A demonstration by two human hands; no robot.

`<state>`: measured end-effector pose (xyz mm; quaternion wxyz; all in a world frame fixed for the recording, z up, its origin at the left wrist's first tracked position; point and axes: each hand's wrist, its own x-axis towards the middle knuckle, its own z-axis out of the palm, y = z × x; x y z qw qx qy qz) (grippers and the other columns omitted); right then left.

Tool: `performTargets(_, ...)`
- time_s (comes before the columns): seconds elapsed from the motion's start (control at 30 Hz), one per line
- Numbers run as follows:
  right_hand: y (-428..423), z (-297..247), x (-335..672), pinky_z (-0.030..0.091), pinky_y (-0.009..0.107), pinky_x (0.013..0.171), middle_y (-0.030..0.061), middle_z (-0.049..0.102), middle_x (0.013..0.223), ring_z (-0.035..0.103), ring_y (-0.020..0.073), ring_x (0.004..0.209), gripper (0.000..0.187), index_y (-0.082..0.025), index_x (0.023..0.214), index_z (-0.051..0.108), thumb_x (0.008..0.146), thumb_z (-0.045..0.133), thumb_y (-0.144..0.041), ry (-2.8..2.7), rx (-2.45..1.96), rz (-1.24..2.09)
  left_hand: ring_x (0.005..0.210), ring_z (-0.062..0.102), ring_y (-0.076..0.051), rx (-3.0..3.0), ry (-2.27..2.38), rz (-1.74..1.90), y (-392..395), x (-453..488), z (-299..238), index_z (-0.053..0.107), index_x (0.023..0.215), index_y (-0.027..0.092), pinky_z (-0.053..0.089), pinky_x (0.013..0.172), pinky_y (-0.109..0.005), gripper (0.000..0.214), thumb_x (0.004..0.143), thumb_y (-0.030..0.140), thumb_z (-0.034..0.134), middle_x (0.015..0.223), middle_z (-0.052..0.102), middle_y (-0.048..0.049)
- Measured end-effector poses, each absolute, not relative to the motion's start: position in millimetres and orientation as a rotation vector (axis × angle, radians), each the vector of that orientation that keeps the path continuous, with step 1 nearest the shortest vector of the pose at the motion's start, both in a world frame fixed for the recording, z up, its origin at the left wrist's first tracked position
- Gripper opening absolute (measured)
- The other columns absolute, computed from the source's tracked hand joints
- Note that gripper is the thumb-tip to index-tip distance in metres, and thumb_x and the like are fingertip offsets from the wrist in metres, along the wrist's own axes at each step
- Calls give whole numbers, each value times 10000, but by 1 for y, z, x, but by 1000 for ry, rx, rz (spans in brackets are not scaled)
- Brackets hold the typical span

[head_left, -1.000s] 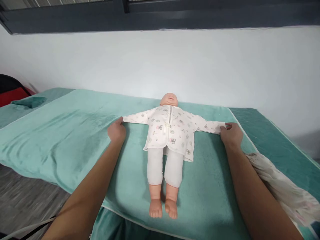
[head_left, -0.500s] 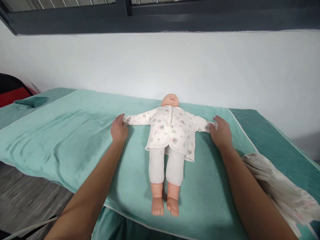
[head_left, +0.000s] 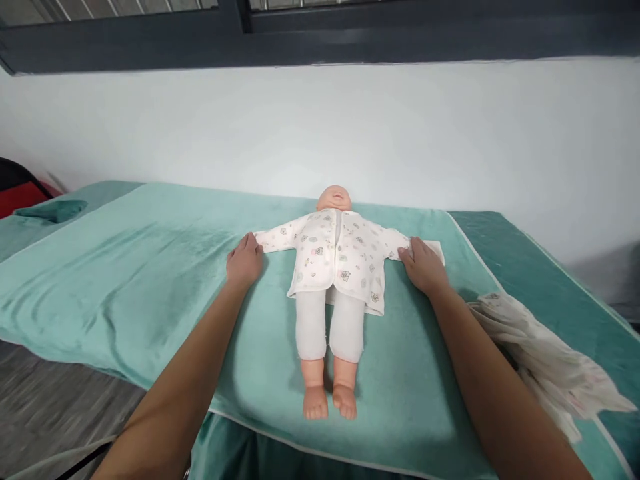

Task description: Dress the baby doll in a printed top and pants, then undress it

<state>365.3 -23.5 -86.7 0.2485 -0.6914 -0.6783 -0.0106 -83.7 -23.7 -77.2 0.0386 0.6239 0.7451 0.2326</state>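
Note:
A baby doll [head_left: 335,197] lies on its back on a light green blanket [head_left: 165,267], its feet toward me. It wears a white printed jacket [head_left: 323,257] with the front edges meeting at the chest, and white trousers [head_left: 311,327]. Both jacket sleeves stretch out sideways. At the end of the sleeve on the left, my left hand [head_left: 245,260] has its fingers closed on the cuff. My right hand [head_left: 424,267] grips the opposite sleeve [head_left: 395,241] between thumb and fingers, and the white cuff end sticks out past it. The doll's own hands are hidden.
A crumpled pale printed cloth [head_left: 545,353] lies to the right, beside my right forearm. Behind the bed stands a white wall [head_left: 280,133] below a dark window frame [head_left: 350,40]. A red and black item [head_left: 23,190] is at the far left. Grey floor [head_left: 55,400] shows lower left.
My right hand has moved inward along the sleeve, so the cuff now shows beyond it. My left hand has shifted slightly right and closed over the cuff. The view has moved slightly.

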Motion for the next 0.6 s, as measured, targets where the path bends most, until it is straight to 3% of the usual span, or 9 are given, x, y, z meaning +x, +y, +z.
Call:
performTargets(0.1, -45, -87, 358, 350, 562, 1169, 244, 483, 1533, 442, 365, 1436, 618, -89, 1437, 492, 985, 378, -495, -1795, -1879, -52, 1477, 402, -346, 1872, 2306, 740, -29, -83, -78, 369, 1563, 115, 353, 1200, -542, 603, 977, 253, 345, 1620, 385, -182)
performTargets(0.23, -96, -84, 341, 377, 578, 1151, 245, 491, 1527, 456, 370, 1425, 576, -89, 1431, 508, 981, 417, -437, -1810, -1804, -67, 1569, 172, -388, 1885, 2347, 804, -42, -79, -78, 385, 1533, 30, 313, 1210, -596, 594, 982, 248, 346, 1673, 209, -245)
performTargets(0.3, -127, -81, 329, 391, 579, 1142, 245, 511, 1509, 481, 369, 1403, 539, -83, 1411, 528, 979, 428, -391, -1862, -1771, -68, 1577, 131, -390, 1949, 2326, 865, -51, -75, -78, 407, 1512, 16, 280, 1225, -601, 576, 984, 241, 348, 1676, 191, -252)
performTargets(0.43, -185, -68, 312, 381, 580, 1154, 202, 526, 1508, 493, 353, 1392, 469, -135, 1380, 566, 958, 473, -320, -1958, -1733, -81, 1574, 178, -358, 2132, 2123, 953, -71, -65, -80, 455, 1486, 77, 268, 1249, -552, 539, 987, 267, 385, 1666, 271, -207)
performTargets(0.6, -238, -31, 338, 361, 557, 1159, 177, 546, 1486, 494, 354, 1376, 421, -169, 1338, 582, 941, 487, -271, -1895, -1790, -356, 1487, 392, -312, 2118, 1796, 1090, -96, -52, -82, 553, 1403, 106, 323, 1238, -466, 492, 979, 327, 435, 1574, 453, -183)
